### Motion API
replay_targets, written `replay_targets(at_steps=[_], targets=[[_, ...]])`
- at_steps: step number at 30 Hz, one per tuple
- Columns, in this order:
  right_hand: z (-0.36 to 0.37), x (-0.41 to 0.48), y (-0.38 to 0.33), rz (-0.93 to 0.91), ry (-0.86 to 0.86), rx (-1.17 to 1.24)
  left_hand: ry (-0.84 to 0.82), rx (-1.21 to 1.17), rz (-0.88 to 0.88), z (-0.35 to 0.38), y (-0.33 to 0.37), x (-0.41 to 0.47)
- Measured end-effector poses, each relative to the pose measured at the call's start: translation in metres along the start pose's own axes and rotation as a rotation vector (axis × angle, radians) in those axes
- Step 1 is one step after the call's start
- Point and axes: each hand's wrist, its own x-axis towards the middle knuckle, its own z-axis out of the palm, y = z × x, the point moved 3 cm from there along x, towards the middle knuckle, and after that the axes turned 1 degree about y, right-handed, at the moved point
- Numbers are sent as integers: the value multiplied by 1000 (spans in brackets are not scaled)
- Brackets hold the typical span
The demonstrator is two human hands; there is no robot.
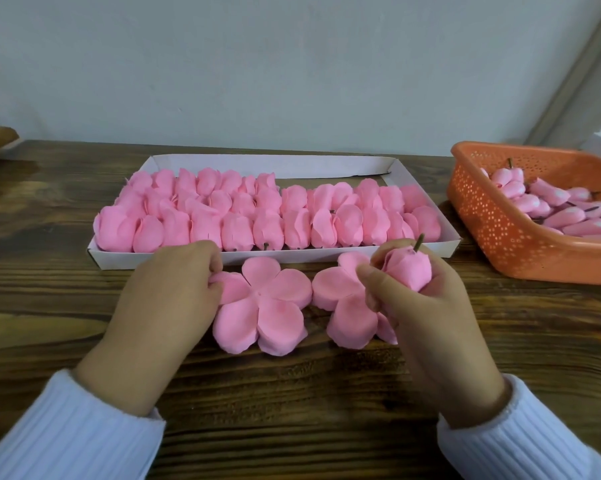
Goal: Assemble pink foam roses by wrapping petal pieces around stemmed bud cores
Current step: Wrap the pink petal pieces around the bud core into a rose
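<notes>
**Mid-batch — one bud in hand, two petal pieces not yet wrapped**

The right hand [420, 306] was closed round a bud [408, 268], its stem [419, 242] pointing up and away. One flat petal piece [347, 306] lay just under that grip, partly hidden by the hand. A second piece [262, 310] lay beside it, with the left hand [174, 289] curling its fingers onto the outer lobe — pinching or only pressing, I could not tell. Beyond both hands the tray [275, 166] held rows of wrapped roses [257, 216] and looked nearly full. Off past the right hand, a basket [500, 230] held many bare cores [552, 209], so I judged plenty of work was left. The frame edge cut the basket off, and it was hard to make out whether the held bud already carried a petal layer.
</notes>
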Motion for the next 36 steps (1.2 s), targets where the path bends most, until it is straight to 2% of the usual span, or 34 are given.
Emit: replay_targets(at_steps=[10, 28, 36], targets=[[1, 0, 0, 26, 13, -9, 73, 44, 40, 2, -3, -2], [1, 0, 1, 51, 18, 1, 86, 187, -12, -5, 5, -8], [0, -1, -1, 44, 12, 3, 104, 101, 18, -3, 5, -7]])
